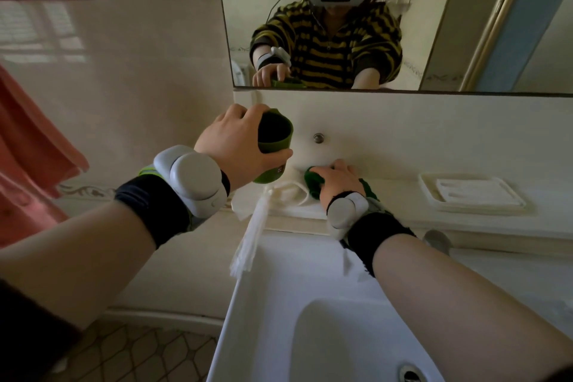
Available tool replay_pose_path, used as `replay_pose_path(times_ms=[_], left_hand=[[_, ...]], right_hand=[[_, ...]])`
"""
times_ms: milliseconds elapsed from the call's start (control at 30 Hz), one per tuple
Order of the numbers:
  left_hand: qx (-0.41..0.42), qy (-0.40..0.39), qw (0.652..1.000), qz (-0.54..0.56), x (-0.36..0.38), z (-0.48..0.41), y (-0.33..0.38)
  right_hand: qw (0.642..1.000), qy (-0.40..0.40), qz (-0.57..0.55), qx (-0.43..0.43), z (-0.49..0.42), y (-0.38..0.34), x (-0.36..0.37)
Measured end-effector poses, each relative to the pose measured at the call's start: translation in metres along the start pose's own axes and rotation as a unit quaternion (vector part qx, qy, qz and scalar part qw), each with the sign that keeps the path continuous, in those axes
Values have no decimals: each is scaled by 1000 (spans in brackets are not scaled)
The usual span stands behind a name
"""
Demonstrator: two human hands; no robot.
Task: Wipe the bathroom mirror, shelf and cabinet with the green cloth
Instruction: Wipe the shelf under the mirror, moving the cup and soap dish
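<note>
Right hand point(339, 184) around green cloth point(312, 180) — half-hidden.

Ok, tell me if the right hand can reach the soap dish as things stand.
Probably yes: the right hand holds the green cloth on the same shelf, and only bare shelf lies between it and the soap dish.

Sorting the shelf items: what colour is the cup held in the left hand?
The cup is green, dark inside; head view.
</note>
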State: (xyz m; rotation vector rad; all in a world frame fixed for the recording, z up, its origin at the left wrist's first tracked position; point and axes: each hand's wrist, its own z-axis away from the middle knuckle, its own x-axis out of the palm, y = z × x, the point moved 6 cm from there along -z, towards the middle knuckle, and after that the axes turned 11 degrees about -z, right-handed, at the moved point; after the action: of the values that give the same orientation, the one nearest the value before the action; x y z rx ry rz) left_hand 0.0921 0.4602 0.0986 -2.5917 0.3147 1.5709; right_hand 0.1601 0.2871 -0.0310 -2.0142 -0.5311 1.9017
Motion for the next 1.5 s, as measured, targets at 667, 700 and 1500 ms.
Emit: replay_pose_path(times_ms=[667, 700, 1500], left_hand=[[23, -7, 1000, -17, -3, 11, 22], [24, -9, 1000, -16, -2, 11, 23], [60, -43, 997, -1, 47, -13, 85]], right_hand=[[995, 68, -31, -64, 63, 1, -3], [995, 67, -31, -68, 66, 1, -3], [997, 54, -22, -50, 84, 46, -25]])
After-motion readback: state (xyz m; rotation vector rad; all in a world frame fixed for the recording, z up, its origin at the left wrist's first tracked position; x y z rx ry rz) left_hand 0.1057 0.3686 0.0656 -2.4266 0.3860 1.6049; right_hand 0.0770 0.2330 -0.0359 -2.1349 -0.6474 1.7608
